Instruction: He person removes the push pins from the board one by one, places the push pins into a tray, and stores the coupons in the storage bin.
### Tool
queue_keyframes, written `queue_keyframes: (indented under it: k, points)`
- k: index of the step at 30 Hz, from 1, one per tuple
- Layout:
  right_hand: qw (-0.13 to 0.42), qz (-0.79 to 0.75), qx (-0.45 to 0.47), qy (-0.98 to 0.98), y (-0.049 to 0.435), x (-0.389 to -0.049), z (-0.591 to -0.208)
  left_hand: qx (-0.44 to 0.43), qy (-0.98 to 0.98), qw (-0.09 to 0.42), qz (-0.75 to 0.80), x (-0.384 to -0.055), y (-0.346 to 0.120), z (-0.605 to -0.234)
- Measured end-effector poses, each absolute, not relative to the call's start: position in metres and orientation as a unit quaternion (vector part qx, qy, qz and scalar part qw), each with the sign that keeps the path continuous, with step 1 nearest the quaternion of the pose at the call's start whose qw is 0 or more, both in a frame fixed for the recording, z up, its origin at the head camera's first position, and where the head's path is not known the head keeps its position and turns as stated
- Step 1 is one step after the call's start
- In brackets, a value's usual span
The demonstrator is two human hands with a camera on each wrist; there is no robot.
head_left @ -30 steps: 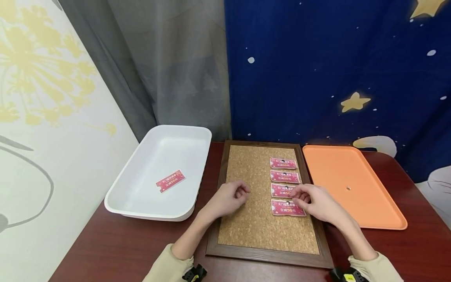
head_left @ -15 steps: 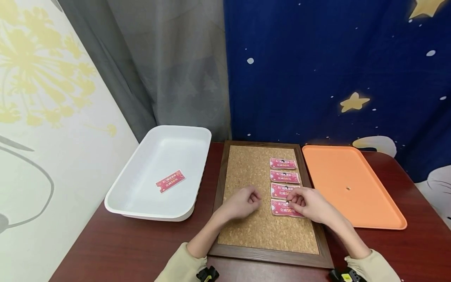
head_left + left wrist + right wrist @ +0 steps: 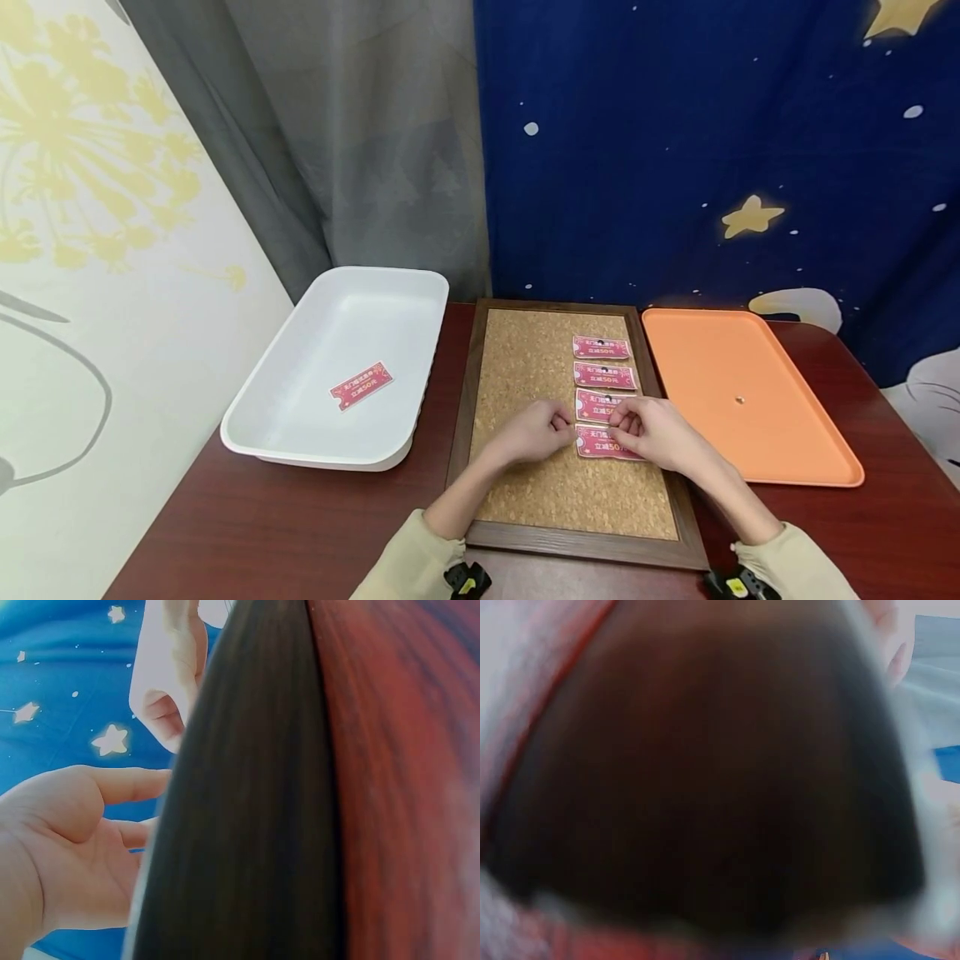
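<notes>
A framed corkboard (image 3: 528, 350) lies on the table with several pink coupons in a column along its right side; dark push pins show on the upper ones. My right hand (image 3: 663, 433) is over the lowest coupon (image 3: 596, 446), thumb and fingertips pinching at the spot of its push pin, which they hide. My left hand (image 3: 532, 432) hovers over the cork with fingers loosely bent, fingertips right at that coupon's left edge. In the left wrist view, the left hand (image 3: 75, 840) has its thumb apart from the fingers. The board's frame blocks most of the right wrist view.
To the left stands a white tray (image 3: 315, 454) with one loose pink coupon (image 3: 362, 385) in it. An orange tray (image 3: 720, 358) lies right of the board, holding a small metallic thing (image 3: 740, 400). Curtains hang behind the table.
My left hand has moved right across the cork to the lowest coupon's left edge. My right hand has shifted slightly down and left, its fingertips now covering that coupon's push pin.
</notes>
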State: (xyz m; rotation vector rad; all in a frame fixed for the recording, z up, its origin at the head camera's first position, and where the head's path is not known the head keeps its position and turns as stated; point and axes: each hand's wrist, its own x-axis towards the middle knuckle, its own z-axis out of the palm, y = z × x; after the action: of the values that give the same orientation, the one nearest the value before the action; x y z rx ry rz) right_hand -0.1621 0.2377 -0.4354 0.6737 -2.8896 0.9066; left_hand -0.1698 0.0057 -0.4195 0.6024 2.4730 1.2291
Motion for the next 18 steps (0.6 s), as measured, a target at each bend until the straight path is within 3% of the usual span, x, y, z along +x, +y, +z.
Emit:
queue_keyframes:
  k: [18]
  points:
    - [0.03, 0.28, 0.197, -0.939, 0.234, -0.162, -0.435, 0.206, 0.866, 0.147, 0.432, -0.176, 0.019, -0.424]
